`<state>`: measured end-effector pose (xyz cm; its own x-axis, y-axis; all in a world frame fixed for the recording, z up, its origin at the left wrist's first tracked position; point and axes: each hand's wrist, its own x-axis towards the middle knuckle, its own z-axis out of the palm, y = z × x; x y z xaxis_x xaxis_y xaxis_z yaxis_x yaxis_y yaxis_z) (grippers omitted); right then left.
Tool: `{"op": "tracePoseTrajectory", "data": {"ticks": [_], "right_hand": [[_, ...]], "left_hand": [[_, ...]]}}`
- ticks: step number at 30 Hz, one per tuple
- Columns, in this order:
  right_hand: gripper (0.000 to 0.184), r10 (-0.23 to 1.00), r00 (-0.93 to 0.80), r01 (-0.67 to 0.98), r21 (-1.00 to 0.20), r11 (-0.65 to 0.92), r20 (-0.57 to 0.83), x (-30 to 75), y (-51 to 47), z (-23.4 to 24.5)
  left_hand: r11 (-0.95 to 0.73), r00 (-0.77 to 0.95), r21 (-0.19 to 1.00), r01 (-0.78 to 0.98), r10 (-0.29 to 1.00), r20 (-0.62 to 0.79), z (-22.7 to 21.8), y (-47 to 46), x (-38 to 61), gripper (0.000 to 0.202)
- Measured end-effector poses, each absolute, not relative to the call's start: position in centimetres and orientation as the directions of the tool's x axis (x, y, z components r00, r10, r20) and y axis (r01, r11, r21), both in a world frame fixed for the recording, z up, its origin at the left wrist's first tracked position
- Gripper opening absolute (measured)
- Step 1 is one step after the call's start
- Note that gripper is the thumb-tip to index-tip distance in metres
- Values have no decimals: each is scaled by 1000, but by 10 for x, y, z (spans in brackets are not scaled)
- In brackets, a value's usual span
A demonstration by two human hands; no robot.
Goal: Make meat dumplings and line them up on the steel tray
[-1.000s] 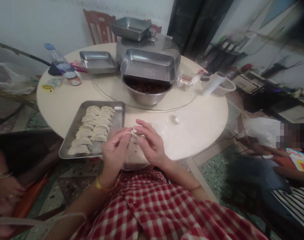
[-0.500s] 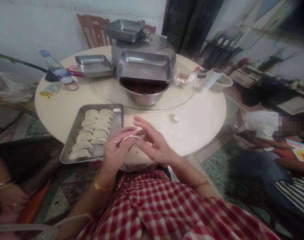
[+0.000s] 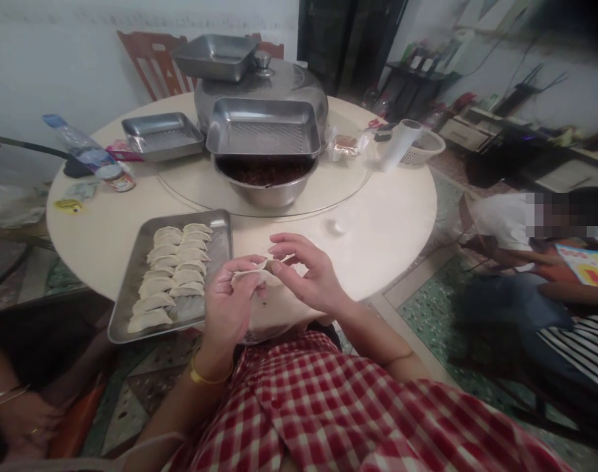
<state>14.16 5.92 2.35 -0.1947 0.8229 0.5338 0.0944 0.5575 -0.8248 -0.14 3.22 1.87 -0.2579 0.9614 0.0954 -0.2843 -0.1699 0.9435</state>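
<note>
Over the table's near edge, my left hand (image 3: 226,303) holds a pale dumpling (image 3: 246,272) between thumb and fingers. My right hand (image 3: 311,274) pinches the dumpling's right end with thumb and forefinger, its other fingers bent above. Much of the dumpling is hidden by the fingers. Left of my hands is a metal tray (image 3: 222,240) with two rows of folded dumplings (image 3: 155,286) in it. Beneath my hands lies a pale, floury surface (image 3: 274,311), partly covered by them.
A steel bowl of dark filling (image 3: 267,193) stands beyond my hands, a metal tray (image 3: 264,128) resting over it. Behind is a large lidded pan (image 3: 299,85). A small white lump (image 3: 337,227) lies to the right. People sit on both sides.
The view has shifted, so the table and tray appear further left. Both hands still hold the dumpling; my right thumb and forefinger have come closer together at its right end.
</note>
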Motion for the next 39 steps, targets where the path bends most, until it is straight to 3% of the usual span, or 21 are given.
{"op": "tracePoseTrajectory", "data": {"ticks": [8,14,22,31,35,39], "right_hand": [[6,790,-231,116,-790,602,568,140,59,28],[13,692,-326,117,-699,706,644,141,56,26],[15,630,-316,174,-610,773,709,141,51,28],[12,703,-208,206,-672,711,680,151,52,18],[8,741,-191,192,-715,672,644,147,53,13],[8,800,-139,180,-779,600,584,144,54,12]], "left_hand": [[-376,-142,926,-27,918,369,-8,31,-12,6],[-419,-205,905,69,882,424,-7,29,-17,6],[-415,-212,860,297,849,483,1,21,-18,16],[-395,-289,909,133,862,417,-1,24,-16,5],[-324,-269,945,37,908,322,-7,27,-15,10],[-312,-219,949,47,924,315,-12,31,-14,14]]}}
